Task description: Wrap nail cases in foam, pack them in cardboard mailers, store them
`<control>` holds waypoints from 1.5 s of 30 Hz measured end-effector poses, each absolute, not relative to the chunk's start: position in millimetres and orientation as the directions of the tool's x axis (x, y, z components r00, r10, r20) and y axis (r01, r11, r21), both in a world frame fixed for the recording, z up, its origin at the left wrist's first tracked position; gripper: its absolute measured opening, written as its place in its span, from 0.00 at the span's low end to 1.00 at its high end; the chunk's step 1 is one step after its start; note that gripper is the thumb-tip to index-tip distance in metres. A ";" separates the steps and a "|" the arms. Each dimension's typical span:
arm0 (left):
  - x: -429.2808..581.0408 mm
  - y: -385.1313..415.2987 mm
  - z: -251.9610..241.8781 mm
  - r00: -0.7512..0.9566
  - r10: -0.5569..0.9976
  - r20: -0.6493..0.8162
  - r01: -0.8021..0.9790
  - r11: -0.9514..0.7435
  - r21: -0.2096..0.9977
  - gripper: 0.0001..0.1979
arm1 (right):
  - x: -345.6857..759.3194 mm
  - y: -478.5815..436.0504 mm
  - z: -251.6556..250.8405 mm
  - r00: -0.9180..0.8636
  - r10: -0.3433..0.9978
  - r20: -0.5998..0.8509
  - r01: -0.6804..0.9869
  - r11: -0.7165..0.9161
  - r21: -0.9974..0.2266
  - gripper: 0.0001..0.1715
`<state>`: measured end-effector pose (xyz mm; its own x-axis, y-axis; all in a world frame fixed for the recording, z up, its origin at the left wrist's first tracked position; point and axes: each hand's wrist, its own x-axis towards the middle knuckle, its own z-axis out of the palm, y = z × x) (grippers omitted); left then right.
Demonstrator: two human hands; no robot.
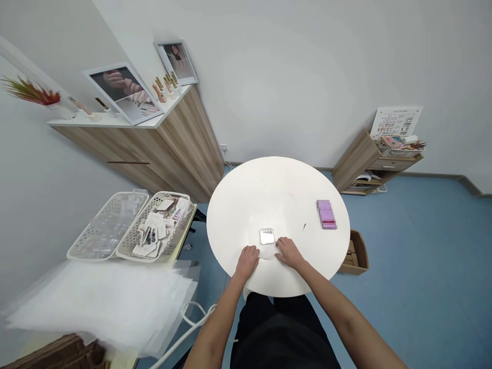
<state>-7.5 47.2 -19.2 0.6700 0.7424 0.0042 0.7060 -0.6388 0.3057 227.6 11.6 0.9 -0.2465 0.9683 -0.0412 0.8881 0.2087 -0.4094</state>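
A round white table (269, 189) stands in front of me. Both my hands rest on its near edge. My left hand (247, 259) lies with its fingers curled on the tabletop, just below and left of a small clear plastic box (267, 236). My right hand (289, 252) lies flat to the right of that box, fingers pointing left toward it. A thin clear sheet seems to lie under both hands. A pink, blurred packet (326, 214) lies further right on the table. Neither hand grips anything I can make out.
Two white mesh baskets (115, 225) sit on a side table at left, one with several small packets. Clear plastic sheets (100, 302) are stacked below them. A wooden cabinet (161, 143) stands behind, a low shelf (369, 164) at right, a cardboard box (355, 252) on the floor.
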 end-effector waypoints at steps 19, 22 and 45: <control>-5.0 76.5 -5.5 0.406 0.914 -0.015 0.768 -0.332 0.548 0.09 | 232.0 38.6 -2.4 0.170 0.942 -0.289 0.695 -0.323 -0.643 0.06; 1.4 75.9 -2.2 0.305 0.952 0.038 0.831 -0.286 0.477 0.12 | 230.3 53.4 -3.2 0.203 0.914 -0.352 0.723 -0.382 -0.576 0.05; 20.4 57.3 -46.6 0.704 0.709 0.041 0.697 -0.700 0.154 0.31 | 220.8 37.1 -26.1 -0.492 0.869 -0.052 0.859 0.475 -0.190 0.30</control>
